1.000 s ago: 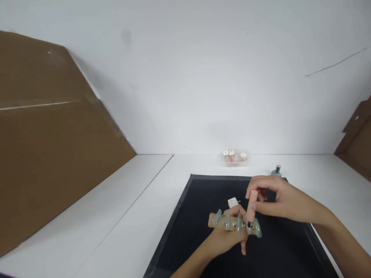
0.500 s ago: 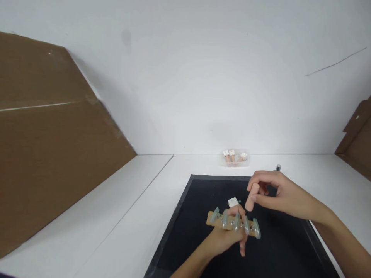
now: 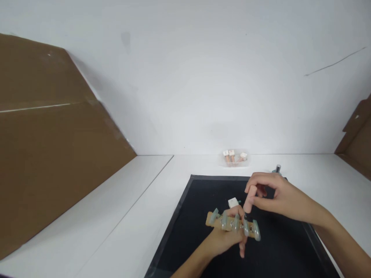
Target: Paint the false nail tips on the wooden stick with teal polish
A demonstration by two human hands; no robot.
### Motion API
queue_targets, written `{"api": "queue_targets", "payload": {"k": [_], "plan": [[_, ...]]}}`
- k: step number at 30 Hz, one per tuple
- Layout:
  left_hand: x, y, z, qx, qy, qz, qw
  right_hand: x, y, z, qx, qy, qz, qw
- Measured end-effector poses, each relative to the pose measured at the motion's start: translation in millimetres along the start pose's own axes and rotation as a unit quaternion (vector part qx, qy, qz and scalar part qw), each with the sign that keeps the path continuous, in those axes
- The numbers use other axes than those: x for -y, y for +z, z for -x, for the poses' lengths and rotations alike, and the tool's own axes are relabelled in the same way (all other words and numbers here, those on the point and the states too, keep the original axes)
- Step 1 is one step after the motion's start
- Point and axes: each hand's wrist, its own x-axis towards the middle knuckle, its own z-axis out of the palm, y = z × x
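Over mat [image 3: 278,247], right grip [image 3: 272,192] tight on pink brush [image 3: 249,199], left grip [image 3: 224,238] on strip [image 3: 229,225], block [image 3: 233,202] marking perhaps lettering

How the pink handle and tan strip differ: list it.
The right hand holds the pink handle, the left hand the tan strip. The handle is steeply tilted, the strip nearer level. The handle is cylindrical, the strip long, carrying green pieces. Both are above the black mat.

The place looks like a small nail-work booth, boxed in by a white wall [image 3: 185,85] and brown side panels [image 3: 55,150]. A black mat [image 3: 281,247] on the white tabletop [image 3: 130,216], a strip of false nails [image 3: 235,222] and a pink-handled brush [image 3: 249,199] suggest a manicure station.
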Motion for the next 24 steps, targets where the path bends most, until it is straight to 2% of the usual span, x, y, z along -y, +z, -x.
{"api": "queue_targets", "payload": {"k": [4,11,20,24], "plan": [[0,-1.9,0,-0.001,-0.007,0.003,1.000,-1,1,0,-0.032,-0.004,0.009,0.999],[-11,4.6,-2,-0.020,-0.024,-0.023,0.999,7,-2,-1,0.057,-0.030,-0.001,0.998],[-2,1.2,0,-0.003,-0.011,0.009,1.000,5,0,2,-0.033,-0.012,0.026,0.999],[-7,2.3,0,-0.015,-0.020,-0.023,0.999,7,-1,2,0.002,-0.026,0.000,1.000]]}}
